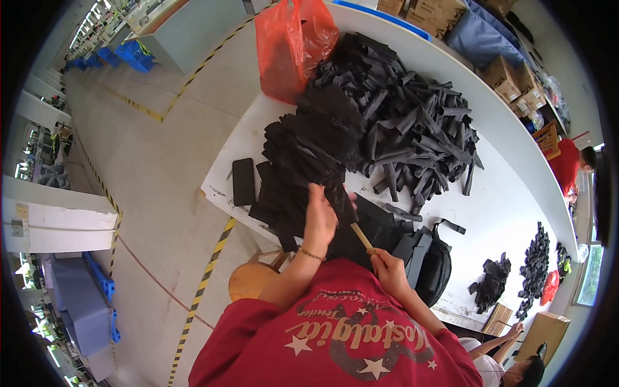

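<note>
In my right hand (389, 267), closed around its near end, is a slim wooden stick (362, 237). The far end of the stick runs into a dark fabric piece (340, 201). My left hand (320, 218) wraps that piece, fingertips showing on both sides of it. Just beyond and left of my left hand lie flat, stacked black fabric pieces (278, 205). A larger heap of rolled, tube-like black pieces (419, 122) spreads over the far part of the white table (503, 187).
A black phone (243, 182) lies near the table's left edge. An orange-red plastic bag (290, 51) stands at the far corner. A black padded bag (435, 271) is right of me, a wooden stool (253, 282) left. Other people (516, 358) sit at the right.
</note>
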A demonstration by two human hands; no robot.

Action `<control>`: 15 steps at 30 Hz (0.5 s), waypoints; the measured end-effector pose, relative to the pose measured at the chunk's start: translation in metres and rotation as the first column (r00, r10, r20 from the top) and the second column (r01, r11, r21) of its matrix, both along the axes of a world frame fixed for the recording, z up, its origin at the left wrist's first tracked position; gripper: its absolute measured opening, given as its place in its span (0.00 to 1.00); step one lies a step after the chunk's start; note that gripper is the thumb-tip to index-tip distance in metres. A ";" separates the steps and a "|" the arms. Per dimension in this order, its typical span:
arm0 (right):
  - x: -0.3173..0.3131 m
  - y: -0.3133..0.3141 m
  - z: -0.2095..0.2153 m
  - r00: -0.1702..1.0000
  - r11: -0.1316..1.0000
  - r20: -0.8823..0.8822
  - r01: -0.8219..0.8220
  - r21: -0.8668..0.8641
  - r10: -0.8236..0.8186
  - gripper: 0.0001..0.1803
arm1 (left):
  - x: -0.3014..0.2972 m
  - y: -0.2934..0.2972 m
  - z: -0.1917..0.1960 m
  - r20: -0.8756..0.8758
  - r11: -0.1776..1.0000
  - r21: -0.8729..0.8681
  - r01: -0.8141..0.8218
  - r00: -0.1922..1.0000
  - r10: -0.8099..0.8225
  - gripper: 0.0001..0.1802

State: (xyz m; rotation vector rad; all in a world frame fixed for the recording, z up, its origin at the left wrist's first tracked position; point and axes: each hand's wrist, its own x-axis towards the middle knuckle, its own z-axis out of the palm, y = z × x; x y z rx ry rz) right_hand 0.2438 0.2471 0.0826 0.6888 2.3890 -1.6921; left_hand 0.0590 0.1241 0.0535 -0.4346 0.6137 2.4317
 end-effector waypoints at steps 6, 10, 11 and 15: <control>0.009 -0.010 -0.008 0.992 0.992 -0.030 -0.125 0.014 0.125 0.11 | -0.014 -0.007 -0.026 0.027 0.983 -0.174 -0.057 0.998 0.062 0.17; 0.017 0.006 0.024 0.969 0.972 0.181 -0.134 -0.194 0.170 0.12 | -0.008 -0.004 -0.042 0.148 0.988 -0.148 -0.032 0.988 0.054 0.17; 0.022 0.010 0.025 0.969 0.975 0.175 -0.147 -0.167 0.176 0.12 | -0.008 -0.003 -0.042 0.195 0.995 -0.102 -0.019 0.980 0.039 0.17; 0.051 0.015 0.036 0.977 0.981 0.121 -0.185 0.052 0.178 0.11 | -0.014 0.006 -0.033 0.171 0.979 -0.173 -0.104 0.976 0.134 0.20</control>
